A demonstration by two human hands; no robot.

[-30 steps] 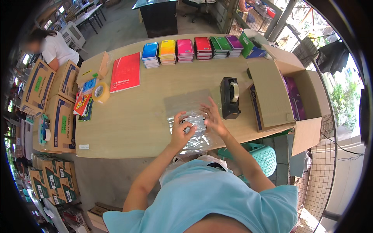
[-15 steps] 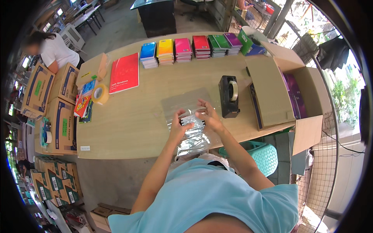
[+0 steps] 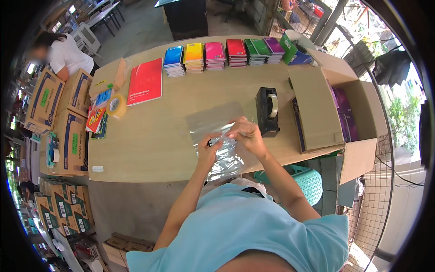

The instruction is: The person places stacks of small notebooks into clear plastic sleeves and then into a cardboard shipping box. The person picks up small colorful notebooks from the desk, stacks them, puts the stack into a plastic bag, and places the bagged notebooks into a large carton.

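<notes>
Since the earlier frame, the right hand (image 3: 248, 136) has changed from loosely spread fingers to a gathered pinch, closer to the left hand (image 3: 208, 148).

Clear plastic (image 3: 228, 159) lies at the near edge of the tabletop (image 3: 140, 145), in front of the person. The left hand is nearly closed, thumb and fingers gripping the plastic's left side. The right hand is drawn in, fingertips apparently pinching its upper part. A small dark item shows at the left fingers; its kind cannot be told. A flat clear sheet (image 3: 203, 119) extends farther in; whether it is joined to the plastic cannot be determined.

Progress: handling of the plastic is judged under way and unfinished, as both hands are engaged on it. Whether it is sealed, and how much work remains, cannot be established.

The tape dispenser (image 3: 267, 113) stands right of the plastic, untouched. Notebook stacks (image 3: 214, 56) are already lined up along the far edge. The red notebook (image 3: 145, 82) lies toward the far left corner, the tape roll (image 3: 116, 106) near the left edge. At the right edge the carton (image 3: 312, 113) is open, with purple contents (image 3: 345, 115).
</notes>
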